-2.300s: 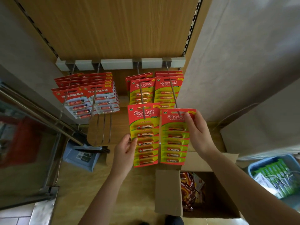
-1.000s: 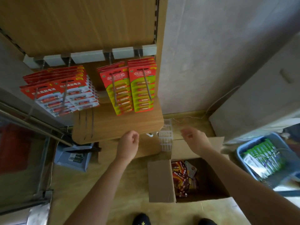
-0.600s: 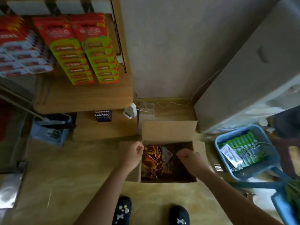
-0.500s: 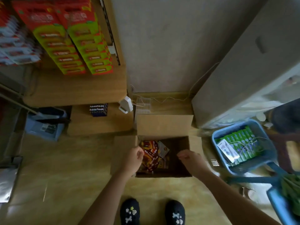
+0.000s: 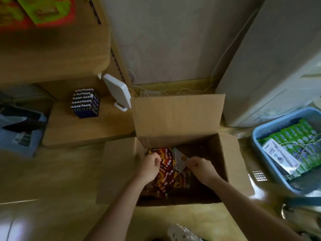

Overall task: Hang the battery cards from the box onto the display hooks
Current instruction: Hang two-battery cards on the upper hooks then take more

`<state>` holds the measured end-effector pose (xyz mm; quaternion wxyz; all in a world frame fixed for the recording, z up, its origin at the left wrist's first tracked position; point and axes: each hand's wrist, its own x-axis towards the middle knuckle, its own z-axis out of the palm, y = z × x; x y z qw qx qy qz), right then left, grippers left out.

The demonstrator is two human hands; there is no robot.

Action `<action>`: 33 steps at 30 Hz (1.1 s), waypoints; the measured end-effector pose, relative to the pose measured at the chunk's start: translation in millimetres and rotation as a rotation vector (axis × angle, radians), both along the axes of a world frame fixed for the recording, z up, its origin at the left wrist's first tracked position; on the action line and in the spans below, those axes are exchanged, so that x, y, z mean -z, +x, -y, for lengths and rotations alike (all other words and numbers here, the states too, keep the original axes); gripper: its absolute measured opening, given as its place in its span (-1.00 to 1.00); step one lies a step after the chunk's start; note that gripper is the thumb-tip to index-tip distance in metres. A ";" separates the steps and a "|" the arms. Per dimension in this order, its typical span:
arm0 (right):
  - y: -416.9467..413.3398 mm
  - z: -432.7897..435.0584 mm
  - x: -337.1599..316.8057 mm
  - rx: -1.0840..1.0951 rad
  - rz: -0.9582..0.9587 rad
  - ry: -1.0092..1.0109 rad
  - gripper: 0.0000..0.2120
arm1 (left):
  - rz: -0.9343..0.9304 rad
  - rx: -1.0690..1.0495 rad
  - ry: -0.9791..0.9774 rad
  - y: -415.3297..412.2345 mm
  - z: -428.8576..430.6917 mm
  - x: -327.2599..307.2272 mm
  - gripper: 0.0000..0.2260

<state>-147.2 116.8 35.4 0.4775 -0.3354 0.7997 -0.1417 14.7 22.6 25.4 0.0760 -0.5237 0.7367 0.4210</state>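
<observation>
**Retrieval of the next cards from the box**

Change: About two seconds ago both hands were up at the display hooks with two red-and-green cards. Both hands have since come down into the box (image 5: 177, 117). The hung cards (image 5: 34, 11) now show only as a blur at the upper left, and the hooks are out of view. One hanging cycle appears complete and a new pick-up is starting.

Fingers: The left hand (image 5: 151, 164) curls its fingers round the upper edge of the battery cards (image 5: 166, 173). The right hand (image 5: 199, 166) pinches a pale card (image 5: 179, 160) at the right of the pile. Whether either card is lifted cannot be told.

Materials: The box is plain brown corrugated board with its flaps folded out and the rear flap upright. The cards are flat, glossy, printed red and yellow, and lie loosely overlapped in the left half of the box. They probably slide easily against one another.
</observation>
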 end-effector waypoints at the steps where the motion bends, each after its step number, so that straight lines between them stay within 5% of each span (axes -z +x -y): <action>1: -1.8 5.6 20.6 0.003 -0.005 0.002 -0.75 | 0.013 0.014 -0.020 -4.4 6.9 19.9 -0.85; 11: -11.1 73.0 165.0 -0.104 -0.017 0.140 -0.70 | 0.291 0.197 -0.175 -37.1 50.1 144.9 -0.81; 17: 17.0 75.7 180.5 0.019 0.035 0.202 -0.54 | 0.327 0.112 -0.235 -30.4 36.0 141.9 -0.81; 25: 4.0 82.6 182.6 0.378 0.184 0.129 -0.68 | 0.326 0.188 -0.244 -28.2 29.9 137.7 -0.80; 33: -43.5 44.7 134.0 0.348 0.255 -0.060 -0.86 | 0.486 0.281 0.042 -22.7 26.1 148.3 -0.53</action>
